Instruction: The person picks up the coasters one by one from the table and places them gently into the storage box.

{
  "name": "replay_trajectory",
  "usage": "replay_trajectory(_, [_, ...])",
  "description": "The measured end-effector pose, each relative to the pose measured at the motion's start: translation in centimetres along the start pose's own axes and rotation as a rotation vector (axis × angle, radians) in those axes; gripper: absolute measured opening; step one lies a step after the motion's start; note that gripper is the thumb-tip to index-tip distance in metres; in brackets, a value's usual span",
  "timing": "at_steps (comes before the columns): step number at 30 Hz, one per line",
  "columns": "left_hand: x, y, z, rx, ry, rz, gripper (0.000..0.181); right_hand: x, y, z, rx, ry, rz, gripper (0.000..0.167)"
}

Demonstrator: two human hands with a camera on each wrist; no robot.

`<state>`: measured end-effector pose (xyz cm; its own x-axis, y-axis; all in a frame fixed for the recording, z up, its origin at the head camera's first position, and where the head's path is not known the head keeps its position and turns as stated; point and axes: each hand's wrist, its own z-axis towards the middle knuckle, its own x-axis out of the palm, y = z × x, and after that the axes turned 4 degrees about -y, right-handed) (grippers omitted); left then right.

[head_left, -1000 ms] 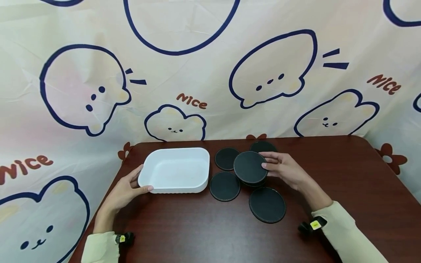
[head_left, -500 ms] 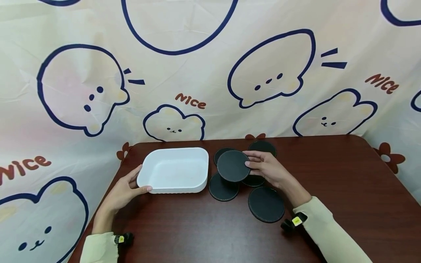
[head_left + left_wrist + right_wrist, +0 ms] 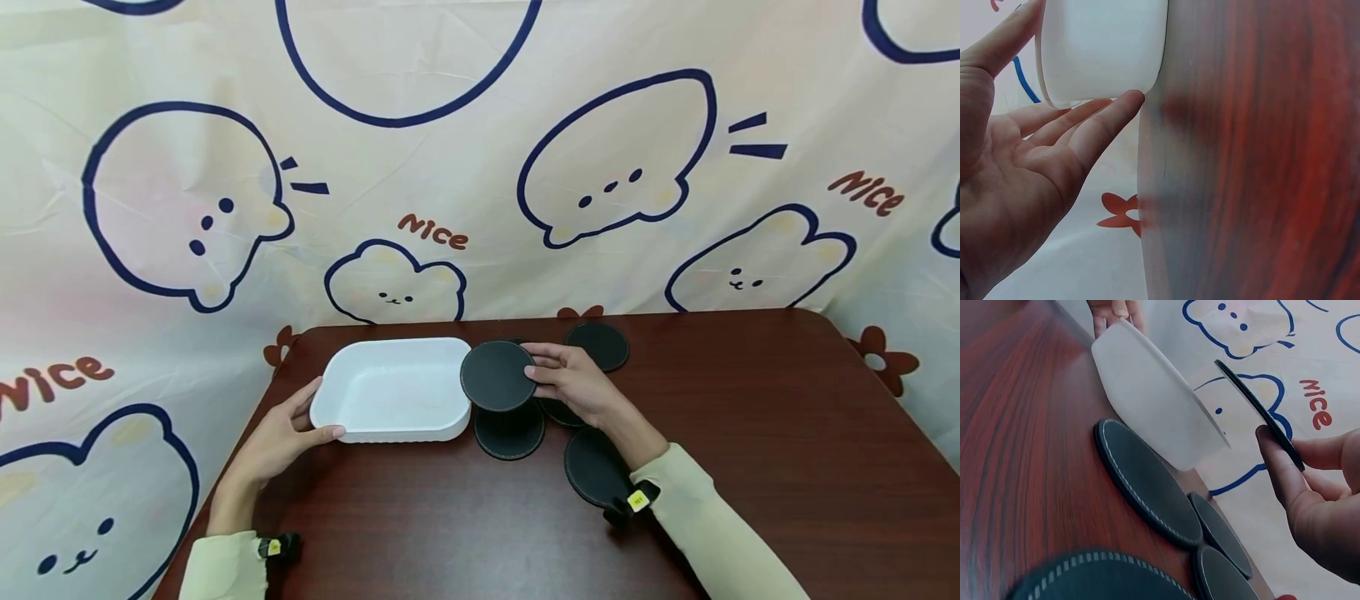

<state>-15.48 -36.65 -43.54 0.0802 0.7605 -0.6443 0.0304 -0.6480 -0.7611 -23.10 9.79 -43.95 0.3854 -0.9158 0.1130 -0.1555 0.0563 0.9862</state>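
Observation:
A white rectangular container [image 3: 397, 435] with rounded corners stands on the table. My left hand [image 3: 273, 442] holds its left end, thumb at the front corner and fingers along the side, as the left wrist view shows closely. Between thumb and fingers, my right hand [image 3: 573, 383] pinches a round black coaster [image 3: 495, 375]. That coaster is raised, its left edge overlapping the container's right rim in the head view. The right wrist view shows the held coaster [image 3: 1260, 412] edge-on and tilted, apart from the container's wall [image 3: 1147, 394].
Several more black coasters with stitched edges lie right of the container, among them a near-left coaster [image 3: 510, 435], a back coaster [image 3: 597, 346] and a front coaster [image 3: 596, 468] partly under the right wrist. The brown table [image 3: 450, 517] meets a printed cloth [image 3: 495, 275] behind.
My right hand has carried the coaster leftward from above the other coasters to the container's right edge. The left hand and container have stayed in place.

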Motion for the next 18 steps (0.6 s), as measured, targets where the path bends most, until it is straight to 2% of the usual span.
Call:
replay_trajectory(9, [0.0, 0.0, 0.0, -0.008, 0.004, 0.005, 0.106, 2.2, 0.0, 1.2, -0.017, 0.004, 0.052, 0.056])
replay_trajectory(18, [0.0, -0.1, -0.1, -0.015, 0.002, 0.001, 0.107, 4.5, -0.4, 2.2, 0.005, 0.0, 0.097, 0.052])
